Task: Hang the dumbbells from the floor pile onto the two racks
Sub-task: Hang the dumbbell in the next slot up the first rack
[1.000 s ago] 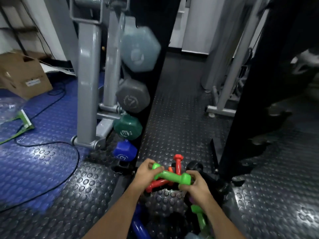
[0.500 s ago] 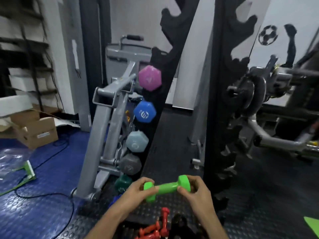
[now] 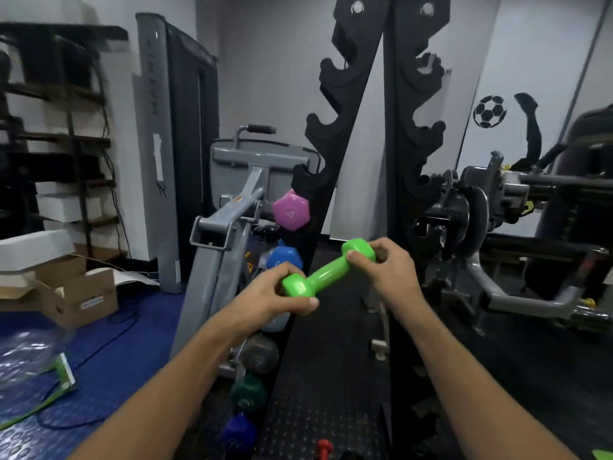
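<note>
Green dumbbell (image 3: 326, 273): glossy, held in the air between both hands, tilted, its lower head at 8 o'clock and its upper head at 2 o'clock; it is in front of the gap between the two racks, touching neither
Left hand (image 3: 282, 293): fingers and thumb curled round the lower head; the thumb presses under it
Right hand (image 3: 384, 270): fingers curled round the upper head, fingertips (image 3: 356, 257) on its near face
Left rack (image 3: 335, 134): black, toothed, leaning; its upper hooks carry nothing; at 9 o'clock of the green dumbbell a pink dumbbell (image 3: 291, 210) hangs, then a blue one (image 3: 283, 257) just under it; lower down, toward 7 o'clock, a grey (image 3: 260, 356), a dark green (image 3: 248, 393) and a dark blue (image 3: 238, 433) head
Right rack (image 3: 418, 134): black, upright; the hooks that show are bare
Floor pile: only a red dumbbell end (image 3: 324, 448) shows at 6 o'clock, at the bottom edge
Surroundings: grey machine (image 3: 232, 207) at 9 o'clock; cardboard boxes (image 3: 79, 293) far at 9 o'clock
</note>
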`<state>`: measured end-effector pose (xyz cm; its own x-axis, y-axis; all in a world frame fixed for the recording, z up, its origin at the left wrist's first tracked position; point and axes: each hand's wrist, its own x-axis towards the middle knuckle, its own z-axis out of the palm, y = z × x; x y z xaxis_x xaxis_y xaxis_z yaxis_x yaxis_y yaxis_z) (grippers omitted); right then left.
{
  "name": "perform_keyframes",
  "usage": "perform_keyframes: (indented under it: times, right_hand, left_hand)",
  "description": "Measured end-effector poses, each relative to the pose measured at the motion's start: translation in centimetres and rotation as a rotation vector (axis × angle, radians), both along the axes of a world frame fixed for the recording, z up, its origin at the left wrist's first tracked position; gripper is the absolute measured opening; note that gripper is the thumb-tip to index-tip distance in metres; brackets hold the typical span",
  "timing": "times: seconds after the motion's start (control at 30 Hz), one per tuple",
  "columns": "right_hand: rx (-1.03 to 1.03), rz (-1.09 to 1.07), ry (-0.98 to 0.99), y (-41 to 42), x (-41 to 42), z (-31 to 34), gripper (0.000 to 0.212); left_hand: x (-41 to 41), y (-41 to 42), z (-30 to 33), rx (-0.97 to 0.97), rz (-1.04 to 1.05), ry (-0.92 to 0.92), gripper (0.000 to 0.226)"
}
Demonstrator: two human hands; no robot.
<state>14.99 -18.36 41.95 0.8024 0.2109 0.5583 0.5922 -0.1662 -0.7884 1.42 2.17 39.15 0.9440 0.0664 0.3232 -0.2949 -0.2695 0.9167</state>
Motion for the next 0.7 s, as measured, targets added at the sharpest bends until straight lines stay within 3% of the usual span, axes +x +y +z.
perform_keyframes:
  times: [0.23, 0.37, 0.43, 0.53, 0.63, 0.7]
  right_hand:
    - [-0.029, 0.037, 0.003, 2.6, 0.7, 8.0, 0.056]
    - [-0.017, 0.078, 0.014, 3.9, 0.3, 11.2, 0.061]
    - [-0.007, 0.089, 0.018, 4.6, 0.1, 12.6, 0.049]
    - [0.005, 0.129, 0.013, 5.8, 0.4, 13.6, 0.05]
    - [-0.002, 0.089, 0.005, 6.7, 1.2, 13.7, 0.054]
    - [-0.067, -0.014, -0.034, 7.0, 1.7, 13.6, 0.056]
  left_hand:
    - [0.1, -0.6, 6.4, -0.102, -0.089, -0.083, 0.077]
    - [0.8, -1.2, 8.0, -0.19, -0.032, -0.234, 0.048]
    - [1.0, -1.5, 8.3, -0.307, -0.011, -0.302, 0.049]
    - [1.0, -1.9, 8.9, -0.514, -0.006, -0.356, 0.056]
    - [1.1, -1.8, 9.8, -0.549, 0.074, -0.416, 0.036]
    - [1.3, -1.3, 10.3, -0.543, 0.14, -0.441, 0.041]
